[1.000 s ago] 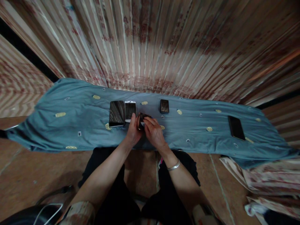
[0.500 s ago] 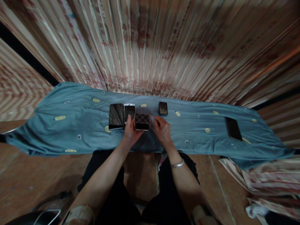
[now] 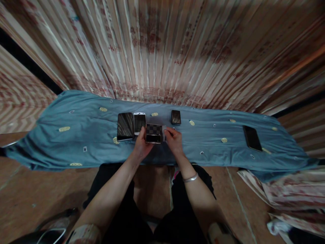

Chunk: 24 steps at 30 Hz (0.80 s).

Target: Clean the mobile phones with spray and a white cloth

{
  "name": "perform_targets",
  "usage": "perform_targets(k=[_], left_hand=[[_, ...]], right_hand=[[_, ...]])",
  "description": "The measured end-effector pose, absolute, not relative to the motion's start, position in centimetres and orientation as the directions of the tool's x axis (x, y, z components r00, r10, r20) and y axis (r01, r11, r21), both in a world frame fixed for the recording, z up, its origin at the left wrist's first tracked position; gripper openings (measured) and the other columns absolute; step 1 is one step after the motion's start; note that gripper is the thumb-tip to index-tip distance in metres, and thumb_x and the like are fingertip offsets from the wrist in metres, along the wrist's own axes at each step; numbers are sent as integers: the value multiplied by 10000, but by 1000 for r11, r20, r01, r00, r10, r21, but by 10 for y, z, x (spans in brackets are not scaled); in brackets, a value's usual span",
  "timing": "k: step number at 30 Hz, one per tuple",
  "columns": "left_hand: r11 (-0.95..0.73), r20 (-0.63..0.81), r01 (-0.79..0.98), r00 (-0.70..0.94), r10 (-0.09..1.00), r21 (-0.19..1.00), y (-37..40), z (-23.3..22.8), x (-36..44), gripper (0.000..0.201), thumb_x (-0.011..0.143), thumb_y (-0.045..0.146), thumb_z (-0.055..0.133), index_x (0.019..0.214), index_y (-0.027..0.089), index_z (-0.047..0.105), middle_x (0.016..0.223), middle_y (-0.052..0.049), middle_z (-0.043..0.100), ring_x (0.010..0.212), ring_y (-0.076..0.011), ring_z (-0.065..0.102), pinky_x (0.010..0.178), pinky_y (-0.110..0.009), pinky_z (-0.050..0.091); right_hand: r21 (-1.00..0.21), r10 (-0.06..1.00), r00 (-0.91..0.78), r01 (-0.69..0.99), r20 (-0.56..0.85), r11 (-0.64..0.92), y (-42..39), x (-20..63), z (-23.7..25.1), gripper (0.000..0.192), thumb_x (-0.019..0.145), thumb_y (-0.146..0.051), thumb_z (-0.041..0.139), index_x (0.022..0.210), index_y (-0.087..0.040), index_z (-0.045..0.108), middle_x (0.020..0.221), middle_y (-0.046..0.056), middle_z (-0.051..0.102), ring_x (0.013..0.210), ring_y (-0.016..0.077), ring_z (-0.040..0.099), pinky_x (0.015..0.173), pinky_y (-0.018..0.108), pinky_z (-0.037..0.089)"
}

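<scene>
count, head view: phones total 5. one checkered phone (image 3: 153,133) in the grip, left hand (image 3: 140,146) on its left edge, right hand (image 3: 174,140) on its right edge. two phones just left of the grip, side by side: large dark phone (image 3: 125,126), white-framed phone (image 3: 139,121), the latter touching the held one or nearly so. one small dark phone (image 3: 176,117) just beyond and right of the grip. one black phone (image 3: 252,138) well apart to the right. hands: 2. bracelet (image 3: 190,178): 1, on right wrist. blue cloth (image 3: 76,135) over the desk: 1. striped curtain (image 3: 162,51) behind: 1.
</scene>
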State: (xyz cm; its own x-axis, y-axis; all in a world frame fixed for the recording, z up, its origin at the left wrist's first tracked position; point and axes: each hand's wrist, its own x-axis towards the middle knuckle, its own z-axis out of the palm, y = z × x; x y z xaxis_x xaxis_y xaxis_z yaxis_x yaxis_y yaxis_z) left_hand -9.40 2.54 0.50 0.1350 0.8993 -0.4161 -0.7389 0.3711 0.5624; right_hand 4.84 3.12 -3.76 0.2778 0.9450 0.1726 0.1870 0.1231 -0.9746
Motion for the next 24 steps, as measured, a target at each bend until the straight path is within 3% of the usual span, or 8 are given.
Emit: perform_targets(k=[3,6,18,24], left_hand=[[378,-389,-731,166,906,569,22,4,-93,416,1062,366,373,1001,152,724,925,-64,795,1003,-222,754,954,-361,584],[373,-402,-736,149,904,565,21,0,-93,379,1055,342,401,1004,142,719,955,-71,800,1039,-232,750,1002,-388,565],[300,-428,-700,-8,904,648,31,-13,-104,284,972,400,559,938,163,711,883,-59,784,923,-231,751,902,-389,600],[61,-198,-610,-160,967,790,39,-22,-103,331,867,498,682,980,188,703,955,-45,771,991,-224,727,893,-327,569]], right_hand=[[-990,953,301,-135,-15,27,37,48,-44,262,738,-490,740,809,-242,782,734,-23,753,697,164,659,715,306,529],[-954,956,274,-300,-108,-22,38,43,-48,284,664,-490,795,784,-234,768,710,-35,735,672,149,641,710,298,520],[-919,947,241,-378,-211,-108,29,33,-39,227,580,-405,820,707,-229,753,631,-68,716,587,115,587,589,240,460],[-885,936,231,-445,-264,-140,27,27,-38,140,630,-338,818,680,-233,741,651,-56,739,629,134,645,641,256,521]])
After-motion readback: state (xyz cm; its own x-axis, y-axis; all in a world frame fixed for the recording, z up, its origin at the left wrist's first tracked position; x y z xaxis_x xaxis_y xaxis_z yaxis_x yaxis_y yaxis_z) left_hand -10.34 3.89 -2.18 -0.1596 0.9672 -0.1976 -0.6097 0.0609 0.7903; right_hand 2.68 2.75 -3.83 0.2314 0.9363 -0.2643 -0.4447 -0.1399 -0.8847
